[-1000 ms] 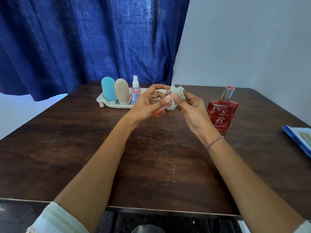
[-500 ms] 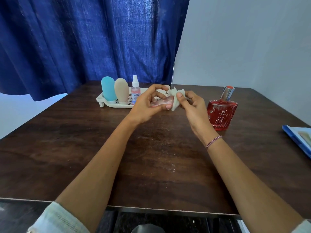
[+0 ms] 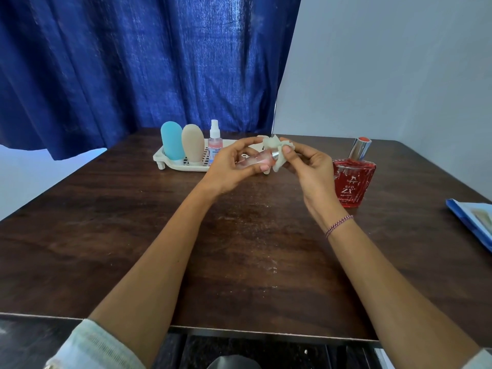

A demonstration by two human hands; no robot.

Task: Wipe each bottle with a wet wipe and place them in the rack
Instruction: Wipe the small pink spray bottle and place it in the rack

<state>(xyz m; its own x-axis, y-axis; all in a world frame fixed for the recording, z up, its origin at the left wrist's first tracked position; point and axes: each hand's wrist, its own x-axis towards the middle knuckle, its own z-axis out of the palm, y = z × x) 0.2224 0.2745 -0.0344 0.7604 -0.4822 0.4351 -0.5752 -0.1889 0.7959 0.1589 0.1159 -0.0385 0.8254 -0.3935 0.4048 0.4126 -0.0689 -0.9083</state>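
The small pink bottle (image 3: 253, 163) lies sideways in the air just above the middle of the frame. My left hand (image 3: 231, 169) grips it, fingers curled over its body and thumb underneath. Its silver neck points right into the wet wipe (image 3: 277, 153), which my right hand (image 3: 311, 171) pinches between thumb and fingertips, bunched round that end.

To do this well, I think I should turn the bottle with my left fingers while the wipe stays wrapped on it. Then I should draw the wipe along the body so the part under my grip gets cleaned too. The glass is probably slick when damp, so I want a firm hold.

Behind my left hand, centre-left, stands the white rack (image 3: 170, 162). A blue bottle (image 3: 172, 141), a beige bottle (image 3: 192, 143) and a clear spray bottle (image 3: 215, 142) stand upright in its left part. My hands hide its right part, so I cannot tell what room is there.

The red perfume bottle (image 3: 352, 182) stands on the table (image 3: 239, 249) just right of my right hand. It is close enough that I judge a careless wrist could knock it. A blue packet (image 3: 471, 219) lies at the right edge, well apart.
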